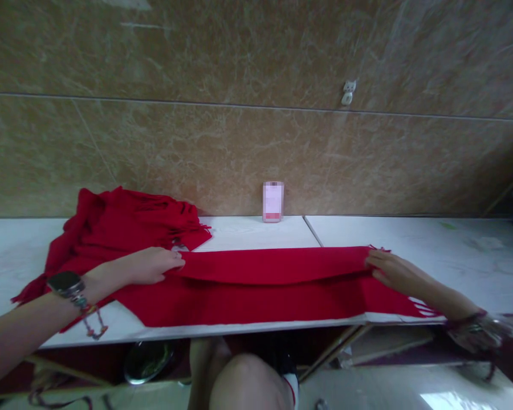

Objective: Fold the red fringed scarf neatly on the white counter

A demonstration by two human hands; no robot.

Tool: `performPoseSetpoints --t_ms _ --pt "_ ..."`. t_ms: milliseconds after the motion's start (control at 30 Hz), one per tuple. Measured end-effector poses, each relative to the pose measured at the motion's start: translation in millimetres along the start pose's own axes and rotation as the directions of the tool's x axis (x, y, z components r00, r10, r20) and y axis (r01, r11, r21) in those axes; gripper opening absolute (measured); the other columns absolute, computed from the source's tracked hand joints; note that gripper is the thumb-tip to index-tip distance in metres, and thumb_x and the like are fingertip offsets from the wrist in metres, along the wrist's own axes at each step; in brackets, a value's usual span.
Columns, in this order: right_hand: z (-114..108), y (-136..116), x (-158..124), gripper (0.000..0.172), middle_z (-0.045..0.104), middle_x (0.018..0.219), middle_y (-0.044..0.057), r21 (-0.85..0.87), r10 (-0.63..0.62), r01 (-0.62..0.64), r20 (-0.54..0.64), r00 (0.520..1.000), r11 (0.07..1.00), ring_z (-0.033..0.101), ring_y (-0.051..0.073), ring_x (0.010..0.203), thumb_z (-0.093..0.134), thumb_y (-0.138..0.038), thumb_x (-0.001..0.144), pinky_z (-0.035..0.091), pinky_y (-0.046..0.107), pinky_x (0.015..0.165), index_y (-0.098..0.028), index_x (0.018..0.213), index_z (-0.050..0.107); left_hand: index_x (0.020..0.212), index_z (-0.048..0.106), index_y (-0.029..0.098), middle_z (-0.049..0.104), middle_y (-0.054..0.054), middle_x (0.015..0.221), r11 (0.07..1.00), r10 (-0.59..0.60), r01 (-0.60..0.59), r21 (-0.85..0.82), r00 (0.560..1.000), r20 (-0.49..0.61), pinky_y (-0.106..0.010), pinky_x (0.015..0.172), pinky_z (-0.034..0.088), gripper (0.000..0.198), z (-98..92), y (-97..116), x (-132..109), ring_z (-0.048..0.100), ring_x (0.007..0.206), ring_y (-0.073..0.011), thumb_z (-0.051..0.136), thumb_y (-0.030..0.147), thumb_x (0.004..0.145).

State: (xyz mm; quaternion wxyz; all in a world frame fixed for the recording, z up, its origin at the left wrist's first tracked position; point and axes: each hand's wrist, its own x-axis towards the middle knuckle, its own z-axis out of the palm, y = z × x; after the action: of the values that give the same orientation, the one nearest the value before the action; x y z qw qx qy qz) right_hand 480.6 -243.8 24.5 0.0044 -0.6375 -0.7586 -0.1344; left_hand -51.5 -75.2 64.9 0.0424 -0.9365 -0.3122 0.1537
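A long red scarf point(256, 299) lies stretched across the white tabletop, its far side lifted and folded partway over toward me. My left hand point(156, 265) pinches the fold's edge near the left end, fingers closed. At the right end, my right hand point(385, 267) grips the same edge, with some of its fingers hidden by the cloth. A short fringe shows just beyond my right hand. Behind my left hand sits a loose heap of red fringed cloth point(119, 222), bunched up against the wall.
A phone point(273, 202) with a blurred screen leans upright on the brown marble wall point(222, 154). A small white cat-shaped piece point(348, 92) sticks to the wall. The white tabletop point(410, 230) has a seam. My knees and a round metal-rimmed dish point(149, 361) are below its front edge.
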Motion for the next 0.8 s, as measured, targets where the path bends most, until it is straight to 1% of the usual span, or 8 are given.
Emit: performPoseSetpoints --t_ms 100,167,267,333,400,467,567,800 --pt "6 -8 -14 0.027 0.062 0.090 0.010 0.154 -0.065 0.045 0.128 0.990 0.987 0.058 0.020 0.084 0.040 -0.009 0.067 0.045 0.031 0.077 -0.021 0.078 0.061 0.101 0.061 0.025 0.063 -0.003 0.105 1.000 0.001 -0.001 -0.009 0.999 0.037 -0.029 0.084 0.041 0.044 6.5 11 -1 0.057 0.095 -0.0207 0.051 0.003 0.064" --pt "13 -9 -15 0.037 0.059 0.105 0.013 0.191 -0.059 0.034 0.131 0.990 0.981 0.054 0.022 0.098 0.041 -0.010 0.066 0.042 0.033 0.086 -0.019 0.095 0.062 0.110 0.057 0.026 0.059 -0.004 0.113 0.999 0.013 -0.013 -0.035 1.000 0.006 -0.031 0.090 0.037 0.046 6.5 23 4 0.053 0.104 -0.0216 0.053 0.009 0.068" --pt "32 -9 -9 0.053 0.047 0.126 0.015 0.179 0.008 -0.029 0.115 0.993 0.983 0.042 0.027 0.116 0.045 -0.019 0.070 0.036 0.041 0.095 -0.016 0.122 0.047 0.129 0.038 0.027 0.039 -0.007 0.135 0.988 0.041 -0.050 -0.149 0.997 -0.063 -0.035 0.099 0.028 0.055 10.6 45 16 0.036 0.122 -0.0234 0.054 0.032 0.077" --pt "46 -12 -5 0.052 0.041 0.133 0.013 0.165 0.073 -0.092 0.119 0.990 0.982 0.036 0.028 0.122 0.041 -0.027 0.077 0.034 0.047 0.096 -0.019 0.128 0.040 0.136 0.025 0.026 0.022 -0.010 0.144 0.973 0.031 -0.035 -0.228 0.999 -0.023 -0.039 0.101 0.024 0.062 19.3 58 26 0.022 0.129 -0.0259 0.046 0.046 0.081" --pt "58 -16 -3 0.049 0.037 0.137 0.009 0.158 0.131 -0.152 0.137 0.982 0.976 0.032 0.028 0.125 0.035 -0.029 0.081 0.032 0.052 0.095 -0.025 0.130 0.038 0.138 0.019 0.026 0.011 -0.010 0.146 0.965 -0.016 0.026 -0.260 0.999 0.041 -0.048 0.102 0.018 0.065 30.7 64 37 0.009 0.132 -0.0293 0.041 0.051 0.082" --pt "65 -18 0 0.050 0.034 0.139 0.006 0.169 0.155 -0.178 0.137 0.978 0.970 0.029 0.026 0.127 0.031 -0.023 0.081 0.029 0.054 0.097 -0.026 0.131 0.036 0.138 0.017 0.027 0.008 -0.009 0.146 0.963 -0.068 0.079 -0.257 0.996 0.051 -0.053 0.102 0.013 0.062 40.7 62 46 0.002 0.132 -0.0300 0.036 0.052 0.084" --pt "71 -14 6 0.061 0.036 0.138 0.007 0.216 0.131 -0.142 0.064 0.989 0.966 0.028 0.021 0.128 0.032 -0.011 0.072 0.026 0.047 0.102 -0.020 0.131 0.036 0.138 0.017 0.029 0.009 -0.007 0.146 0.965 -0.102 0.101 -0.242 0.995 0.009 -0.053 0.102 0.010 0.057 48.3 50 58 0.001 0.132 -0.0282 0.032 0.049 0.087" --pt "96 13 47 0.064 0.050 0.126 0.012 0.232 0.172 -0.138 -0.132 0.976 0.963 0.041 0.024 0.120 0.035 -0.002 0.060 0.033 0.044 0.100 -0.011 0.122 0.048 0.137 0.020 0.027 0.012 -0.006 0.146 0.966 -0.157 0.143 -0.215 0.987 -0.046 -0.051 0.103 0.009 0.057 45.2 30 82 0.004 0.133 -0.0268 0.034 0.048 0.086"
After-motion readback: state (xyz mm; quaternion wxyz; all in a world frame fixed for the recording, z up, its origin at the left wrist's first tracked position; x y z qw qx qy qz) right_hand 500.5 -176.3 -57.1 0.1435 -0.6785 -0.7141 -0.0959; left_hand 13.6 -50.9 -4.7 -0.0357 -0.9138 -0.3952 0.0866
